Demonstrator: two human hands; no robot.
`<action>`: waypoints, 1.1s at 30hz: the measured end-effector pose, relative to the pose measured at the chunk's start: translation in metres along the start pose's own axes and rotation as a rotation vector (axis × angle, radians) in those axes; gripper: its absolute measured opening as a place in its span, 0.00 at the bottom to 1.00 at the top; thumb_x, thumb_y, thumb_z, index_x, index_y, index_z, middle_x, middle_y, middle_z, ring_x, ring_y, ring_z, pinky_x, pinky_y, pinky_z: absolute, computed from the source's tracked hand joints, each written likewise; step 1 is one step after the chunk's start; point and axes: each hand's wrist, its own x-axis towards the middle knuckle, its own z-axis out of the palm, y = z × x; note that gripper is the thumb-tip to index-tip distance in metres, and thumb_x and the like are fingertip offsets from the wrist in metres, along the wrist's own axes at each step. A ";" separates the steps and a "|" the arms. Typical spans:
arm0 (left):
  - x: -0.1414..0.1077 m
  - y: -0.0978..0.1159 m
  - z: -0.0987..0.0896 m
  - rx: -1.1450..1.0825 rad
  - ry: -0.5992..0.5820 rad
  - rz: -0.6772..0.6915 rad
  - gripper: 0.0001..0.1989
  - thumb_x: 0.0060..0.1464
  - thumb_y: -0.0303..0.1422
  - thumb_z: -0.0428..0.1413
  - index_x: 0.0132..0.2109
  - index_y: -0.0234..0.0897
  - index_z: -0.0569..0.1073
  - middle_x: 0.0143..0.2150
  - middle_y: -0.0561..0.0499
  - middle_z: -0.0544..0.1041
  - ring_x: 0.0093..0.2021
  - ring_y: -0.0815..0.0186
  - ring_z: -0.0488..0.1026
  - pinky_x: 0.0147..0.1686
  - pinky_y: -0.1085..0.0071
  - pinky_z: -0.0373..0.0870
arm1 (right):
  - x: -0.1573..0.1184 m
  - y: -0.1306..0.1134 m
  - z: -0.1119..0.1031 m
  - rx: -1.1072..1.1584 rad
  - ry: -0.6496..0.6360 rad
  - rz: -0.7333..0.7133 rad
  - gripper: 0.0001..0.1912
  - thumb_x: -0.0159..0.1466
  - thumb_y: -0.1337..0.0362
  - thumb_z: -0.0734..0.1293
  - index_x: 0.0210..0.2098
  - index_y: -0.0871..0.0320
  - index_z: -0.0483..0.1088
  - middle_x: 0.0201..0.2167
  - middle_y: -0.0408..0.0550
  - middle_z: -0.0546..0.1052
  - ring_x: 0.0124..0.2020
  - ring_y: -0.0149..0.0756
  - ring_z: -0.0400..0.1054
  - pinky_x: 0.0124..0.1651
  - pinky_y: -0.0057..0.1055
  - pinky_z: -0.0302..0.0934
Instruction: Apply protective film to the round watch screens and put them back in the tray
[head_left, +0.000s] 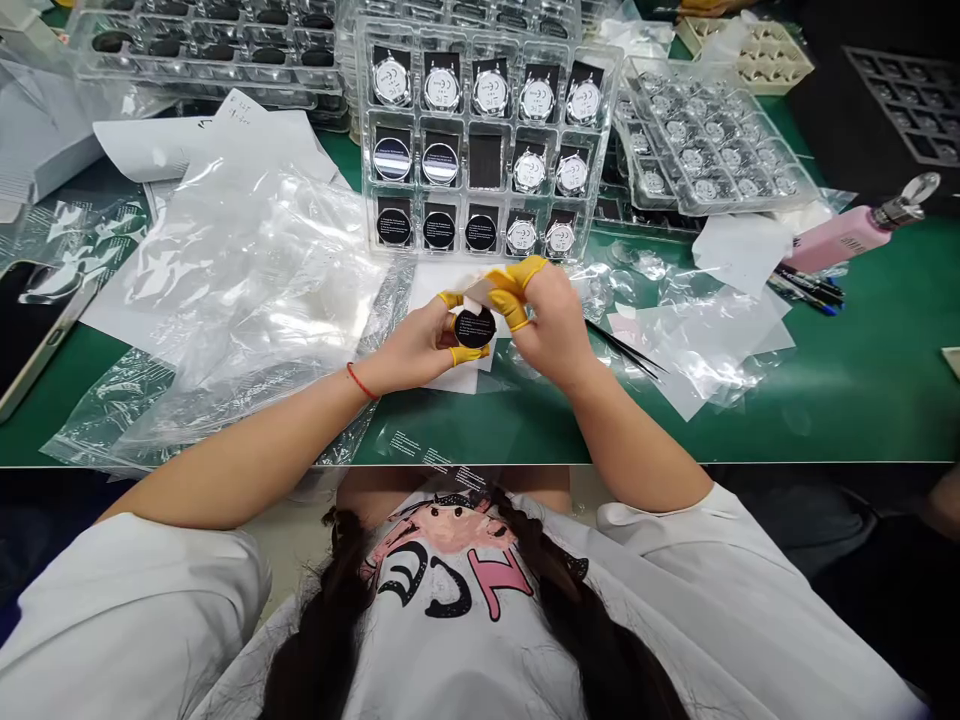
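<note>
Barely legible, the lettered black disc (475,334) in the left hand (421,347).

A loose white T-shirt (442,670) with short, wide sleeves (172,590) carries a pink printed figure (450,530) and bold lettering (459,600) (mostly black, with one pink character). Two long braids (322,630) fall over its front. A thin red cord bracelet (361,381) circles the left wrist. Yellow finger cots (529,268) cap digits of the left grip (424,345) and right grip (553,325).

Held disc (475,331) illegible (too small); phone (21,330) cut by left edge.
</note>
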 end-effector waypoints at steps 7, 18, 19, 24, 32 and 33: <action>0.000 0.009 -0.002 -0.146 0.032 -0.114 0.29 0.48 0.29 0.66 0.54 0.39 0.62 0.36 0.54 0.78 0.39 0.65 0.82 0.43 0.68 0.79 | 0.003 0.069 -0.016 0.241 -0.066 0.405 0.20 0.67 0.52 0.63 0.56 0.50 0.60 0.37 0.46 0.71 0.32 0.35 0.68 0.35 0.39 0.66; 0.000 0.012 -0.002 -0.163 0.065 -0.108 0.30 0.46 0.30 0.68 0.54 0.39 0.63 0.34 0.55 0.79 0.38 0.63 0.83 0.42 0.66 0.80 | 0.001 0.071 -0.002 -0.301 -0.184 0.384 0.09 0.58 0.68 0.66 0.39 0.58 0.73 0.43 0.57 0.71 0.43 0.48 0.66 0.43 0.48 0.63; 0.000 0.012 -0.003 -0.165 0.071 -0.116 0.31 0.46 0.30 0.68 0.54 0.39 0.63 0.35 0.54 0.79 0.38 0.63 0.83 0.42 0.65 0.80 | 0.003 0.068 -0.004 -0.299 -0.169 0.346 0.08 0.59 0.67 0.66 0.38 0.57 0.73 0.45 0.57 0.71 0.46 0.51 0.66 0.46 0.50 0.63; 0.001 0.009 -0.004 -0.178 0.087 -0.122 0.30 0.47 0.30 0.67 0.54 0.39 0.63 0.36 0.53 0.79 0.39 0.62 0.83 0.43 0.65 0.81 | 0.011 0.033 -0.026 -0.076 -0.031 0.146 0.09 0.68 0.60 0.61 0.42 0.53 0.71 0.45 0.52 0.74 0.48 0.45 0.67 0.51 0.49 0.62; 0.004 0.015 -0.003 -0.218 0.118 -0.106 0.31 0.44 0.31 0.69 0.52 0.39 0.63 0.34 0.56 0.79 0.36 0.64 0.82 0.45 0.63 0.80 | 0.001 -0.011 -0.018 -0.062 -0.121 -0.193 0.15 0.71 0.53 0.55 0.43 0.47 0.72 0.39 0.48 0.74 0.44 0.42 0.65 0.52 0.48 0.58; 0.004 0.016 -0.004 -0.215 0.131 -0.099 0.31 0.43 0.32 0.69 0.52 0.39 0.63 0.33 0.57 0.78 0.36 0.64 0.82 0.44 0.63 0.80 | 0.000 -0.010 -0.015 -0.084 -0.121 -0.205 0.16 0.71 0.54 0.55 0.43 0.47 0.73 0.39 0.48 0.73 0.44 0.42 0.64 0.52 0.49 0.57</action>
